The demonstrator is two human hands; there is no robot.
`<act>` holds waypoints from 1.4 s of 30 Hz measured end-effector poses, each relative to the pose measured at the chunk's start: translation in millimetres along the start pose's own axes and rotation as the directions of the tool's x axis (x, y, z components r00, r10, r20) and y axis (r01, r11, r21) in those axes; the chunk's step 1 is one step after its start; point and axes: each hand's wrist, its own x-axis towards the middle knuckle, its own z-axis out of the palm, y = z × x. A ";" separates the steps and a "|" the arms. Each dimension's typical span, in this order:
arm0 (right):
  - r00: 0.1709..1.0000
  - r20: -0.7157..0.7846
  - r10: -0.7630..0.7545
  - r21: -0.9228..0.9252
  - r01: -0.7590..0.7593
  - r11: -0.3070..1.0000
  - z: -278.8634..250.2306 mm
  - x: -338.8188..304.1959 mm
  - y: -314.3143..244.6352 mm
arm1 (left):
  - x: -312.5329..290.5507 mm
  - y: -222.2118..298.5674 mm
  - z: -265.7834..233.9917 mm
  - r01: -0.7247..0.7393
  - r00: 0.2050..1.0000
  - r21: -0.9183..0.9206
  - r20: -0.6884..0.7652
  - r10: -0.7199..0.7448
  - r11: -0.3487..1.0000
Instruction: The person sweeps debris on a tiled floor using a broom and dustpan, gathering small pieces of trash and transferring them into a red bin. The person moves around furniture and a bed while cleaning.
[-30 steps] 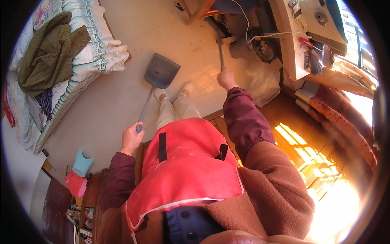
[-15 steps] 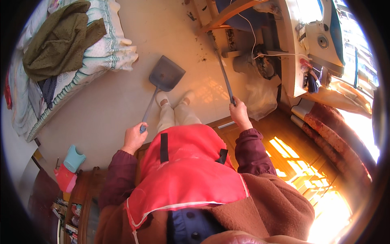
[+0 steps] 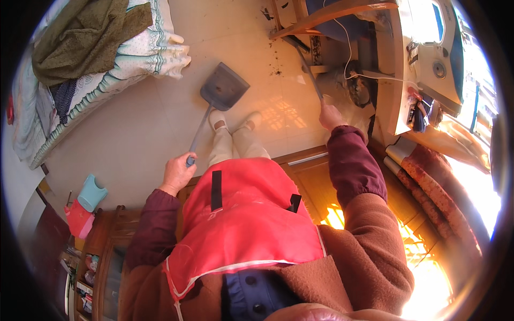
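My left hand (image 3: 178, 174) is closed round the handle of a grey dustpan (image 3: 225, 86), whose pan lies on the floor just ahead of my feet. A dark smudge of dirt shows in the pan. My right hand (image 3: 331, 115) grips the end of a long grey broom handle (image 3: 311, 75). The broom's dark head (image 3: 296, 44) reaches the floor beside the wooden chair (image 3: 332, 16), and its bristles are hard to make out. Scattered dark debris (image 3: 276, 68) lies on the pale floor between dustpan and broom.
A bed with a frilled cover (image 3: 144, 51) and an olive cloth (image 3: 80, 40) stands at the left. To the right are a white desk (image 3: 395, 101) bearing a white-and-blue machine (image 3: 436, 67), a hanging cord, and a curtain (image 3: 428, 176). A teal container (image 3: 92, 192) is at lower left.
My right hand has moved right and forward, carrying the broom; its head now sits farther right, by the chair. The dustpan stays by my feet in my left hand. The whole view has shifted slightly.
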 end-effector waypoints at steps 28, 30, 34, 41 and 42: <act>0.995 0.101 0.007 0.100 -0.017 0.995 17.4 -61.6 -69.1 | 26.9 9.4 -1.4 -0.162 0.987 0.154 0.009 0.162 0.975; 0.995 0.081 -0.050 0.113 0.040 0.993 29.0 -77.8 -60.4 | 27.7 13.9 -6.3 -0.149 0.989 0.135 0.028 0.146 0.980; 0.994 0.103 -0.040 0.166 0.023 0.986 16.7 -124.4 -51.0 | 28.7 15.5 -10.8 -0.153 0.988 0.162 0.039 0.149 0.975; 0.990 0.038 0.136 0.353 -0.141 0.925 39.6 -173.0 -26.1 | 43.6 13.2 -21.6 -0.206 0.977 0.272 0.101 0.185 0.940; 0.983 0.057 0.175 0.345 -0.184 0.920 39.7 -168.4 -27.2 | 46.3 15.5 -24.7 -0.215 0.975 0.273 0.114 0.190 0.938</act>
